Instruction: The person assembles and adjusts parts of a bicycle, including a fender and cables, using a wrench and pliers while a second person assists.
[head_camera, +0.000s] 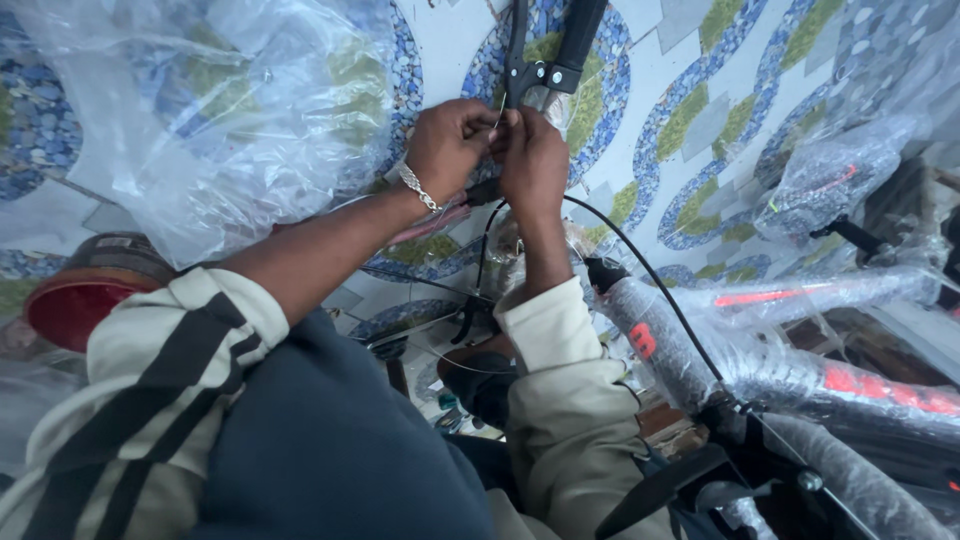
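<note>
I am looking down at my two hands, working close together over a patterned tile floor. My left hand (447, 142) and my right hand (533, 160) are both pinching a thin brake cable (655, 285) just below a black brake lever (545, 75) on a handlebar. Both grips are closing tightly on the wire's end. The cable is looping back toward a bicycle frame (780, 375) wrapped in plastic at my right. I judge the wire light, springy and slippery, best held near its tip. A clear plastic sheet (210, 110) is lying at the left.
</note>
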